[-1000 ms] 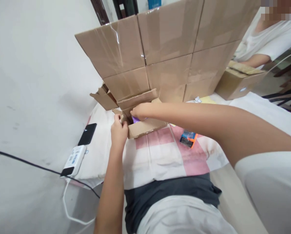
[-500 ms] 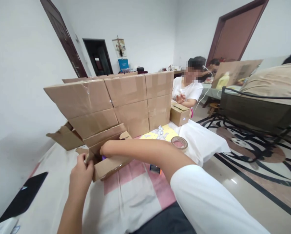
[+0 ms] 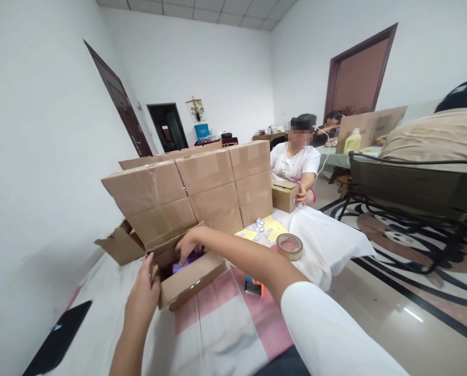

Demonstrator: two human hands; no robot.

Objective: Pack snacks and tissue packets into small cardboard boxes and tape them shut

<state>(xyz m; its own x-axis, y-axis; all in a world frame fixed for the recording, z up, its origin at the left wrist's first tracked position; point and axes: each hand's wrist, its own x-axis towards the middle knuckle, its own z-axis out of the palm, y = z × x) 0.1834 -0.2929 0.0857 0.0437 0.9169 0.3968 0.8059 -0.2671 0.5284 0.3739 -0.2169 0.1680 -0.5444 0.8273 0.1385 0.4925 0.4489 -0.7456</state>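
An open cardboard box (image 3: pixel 196 277) lies in front of me on the bedding, its top facing up. My left hand (image 3: pixel 145 284) is closed on the box's left end, thumb and fingers around the flap there. Inside sits a shiny purple packet (image 3: pixel 186 262), partly hidden by the box walls and my fingers. My right hand (image 3: pixel 189 244) reaches in from the right, its bent fingers closed on the purple packet; the fingertips are partly hidden.
Stacked taped cartons (image 3: pixel 213 180) stand behind the box. A tape roll (image 3: pixel 289 246) and a small orange-and-black device (image 3: pixel 253 286) lie to the right. A person in a white shirt (image 3: pixel 296 159) touches a smaller carton (image 3: pixel 284 196). A black flat object (image 3: pixel 63 334) lies left.
The view has tilted up and shifted. My right hand has risen in the box, showing more of the purple packet. The other person's hand has moved down to the smaller carton.
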